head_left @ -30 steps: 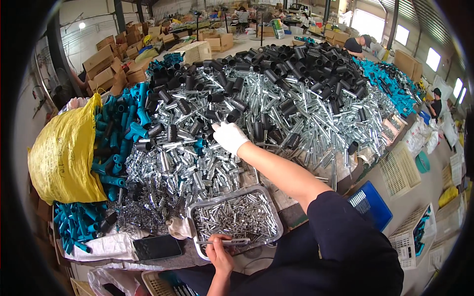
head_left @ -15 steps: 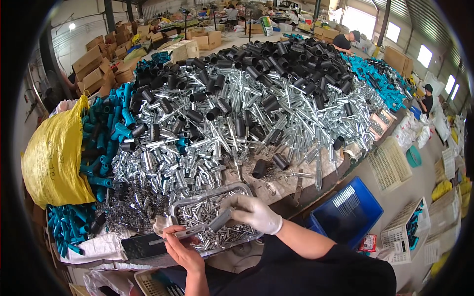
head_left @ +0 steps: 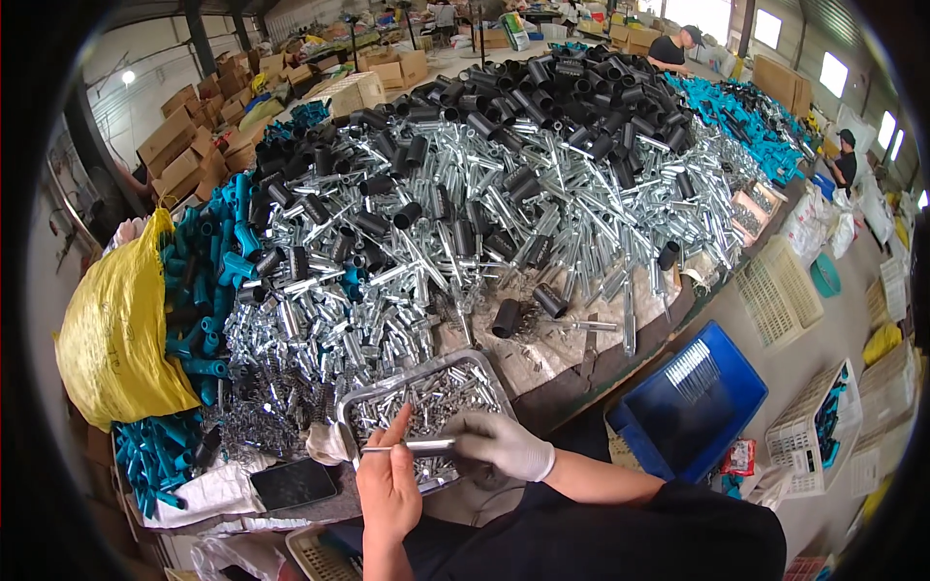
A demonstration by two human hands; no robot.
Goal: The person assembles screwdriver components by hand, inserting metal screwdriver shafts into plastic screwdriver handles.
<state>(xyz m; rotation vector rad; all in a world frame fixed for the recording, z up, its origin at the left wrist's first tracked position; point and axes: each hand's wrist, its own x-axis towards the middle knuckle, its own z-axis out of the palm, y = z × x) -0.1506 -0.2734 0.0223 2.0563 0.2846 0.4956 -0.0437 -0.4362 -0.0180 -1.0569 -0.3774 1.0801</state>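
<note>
A slim metal rod (head_left: 380, 448) runs sideways above a grey tray (head_left: 498, 383) filled with small metal pins (head_left: 426, 399). The bare fingers of my left hand (head_left: 389, 484) pinch it, with the index finger pointing up. At its right end is a wider, shiny grey tube (head_left: 429, 447), which appears to surround or meet the rod; the joint is hard to make out. My right hand (head_left: 506, 445), in a white glove, is closed round the tube's right end. Its fingertips are slightly blurred.
Beyond the tray rises a heap of silvery metal parts (head_left: 572, 213) and black sleeves (head_left: 572, 97). Teal housings (head_left: 208, 261) and a yellow sack (head_left: 121, 329) lie left, near a black phone-like slab (head_left: 294, 484). A blue bin (head_left: 688, 407) stands right. Two people work farther off.
The tilted rod and tube have come level and in line. My left hand has shifted right, its index finger lifted. The view has turned slightly, uncovering more of the black slab.
</note>
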